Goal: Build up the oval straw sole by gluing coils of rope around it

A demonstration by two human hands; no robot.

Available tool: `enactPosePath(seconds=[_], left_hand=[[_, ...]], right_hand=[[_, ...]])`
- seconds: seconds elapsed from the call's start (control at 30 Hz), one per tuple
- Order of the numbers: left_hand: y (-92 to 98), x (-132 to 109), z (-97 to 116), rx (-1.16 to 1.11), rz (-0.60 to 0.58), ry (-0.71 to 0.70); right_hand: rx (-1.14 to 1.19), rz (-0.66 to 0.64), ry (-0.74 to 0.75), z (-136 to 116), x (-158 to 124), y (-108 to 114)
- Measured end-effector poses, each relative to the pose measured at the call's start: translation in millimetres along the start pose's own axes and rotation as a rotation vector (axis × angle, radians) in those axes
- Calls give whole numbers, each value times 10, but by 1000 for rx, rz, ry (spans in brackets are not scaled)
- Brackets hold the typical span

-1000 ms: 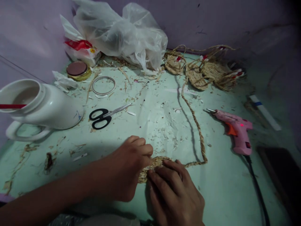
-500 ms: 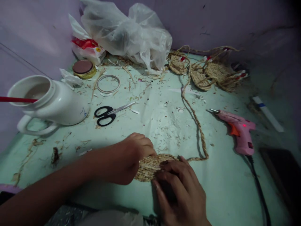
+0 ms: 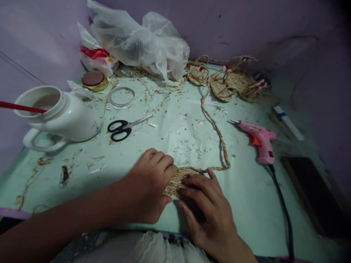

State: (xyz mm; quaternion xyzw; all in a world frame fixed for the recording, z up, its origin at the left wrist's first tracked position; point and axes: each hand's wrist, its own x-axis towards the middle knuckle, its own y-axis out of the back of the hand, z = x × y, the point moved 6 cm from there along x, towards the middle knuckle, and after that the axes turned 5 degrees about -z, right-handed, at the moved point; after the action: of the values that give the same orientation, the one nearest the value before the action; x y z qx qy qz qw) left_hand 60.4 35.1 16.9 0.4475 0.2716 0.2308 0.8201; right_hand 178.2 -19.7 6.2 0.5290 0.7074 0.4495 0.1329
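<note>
A flat, coiled braided-straw mat (image 3: 177,184) lies between my hands near the front of the table, partly covered by them. My left hand (image 3: 153,182) is closed on its left side, thumb at the near edge and fingers at the far edge. My right hand (image 3: 211,208) rests its fingertips on the mat's right part, fingers apart and thumb beside the near edge. The loose braided straw rope (image 3: 221,140) runs along the mat's far edge, past my right fingers, then bends back toward the wall.
A pink glue gun (image 3: 259,137) with its red light on lies at right, beside a dark phone-like slab (image 3: 312,193). Black-handled scissors (image 3: 123,128), a tape ring (image 3: 122,96) and a tilted white mug (image 3: 79,117) are at left. Straw pieces (image 3: 238,83) and a plastic bag (image 3: 142,44) sit behind.
The view has shifted, so objects at right appear farther left. My left hand has turned, and its thumb now shows at the mat's near edge. The rope lies visibly along the far edge.
</note>
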Motion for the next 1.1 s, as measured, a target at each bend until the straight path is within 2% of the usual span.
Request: enactPosePath(seconds=[0.17,0.27,0.43,0.6,0.77,0.9,1.0,1.03,1.1], left_hand=[[-48,9,73,83,44,33],[-38,27,88,71,65,15],[3,77,94,61,68,-21],[-18,104,67,58,13,-3],[-51,84,32,-45,41,-20],[-110,55,-2,-111,68,-2],[-137,29,-52,-149,111,22],[-135,19,-66,-159,133,15],[-104,-7,-76,-156,198,-31]], right_hand=[[-52,119,-29,107,-65,225],[-74,124,-13,137,-30,283],[-70,-28,61,70,123,170],[-46,-177,94,79,242,40],[94,-135,112,149,193,-9],[79,-124,114,156,167,-33],[-20,-74,115,217,141,152],[-58,0,78,290,113,293],[-127,216,-89,546,0,669]])
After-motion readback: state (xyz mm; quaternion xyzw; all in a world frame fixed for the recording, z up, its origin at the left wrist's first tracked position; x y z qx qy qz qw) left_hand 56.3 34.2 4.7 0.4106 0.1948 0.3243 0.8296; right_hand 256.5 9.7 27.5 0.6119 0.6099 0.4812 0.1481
